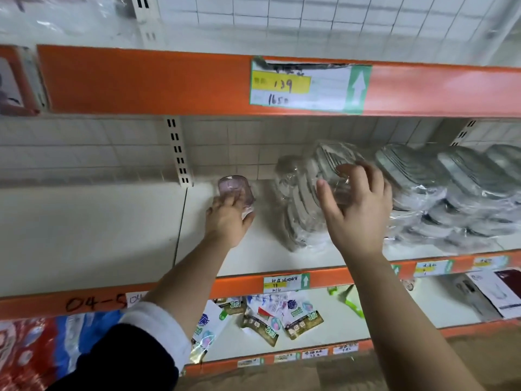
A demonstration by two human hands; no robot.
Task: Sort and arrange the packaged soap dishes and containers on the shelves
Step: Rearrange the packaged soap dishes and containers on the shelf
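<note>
**Setting two small containers beside the soap dishes**

The step looks like placing: stand each container upright on the middle shelf (98, 235), in line with its kind, and let go only once the base sits flat, so that the leaning packaged soap dishes (298, 215) are not knocked over.

The left hand (228, 221) grips a pink container (234, 186) at the far left of the goods, its fingers (231, 200) curled over the near side. The right hand (358, 213) holds a clear container (337, 187) just in front of the soap dishes, with the fingers spread wide and curved around it. Blur hides whether it rests on the shelf. More grey stacks (423, 187) lie to the right
</note>
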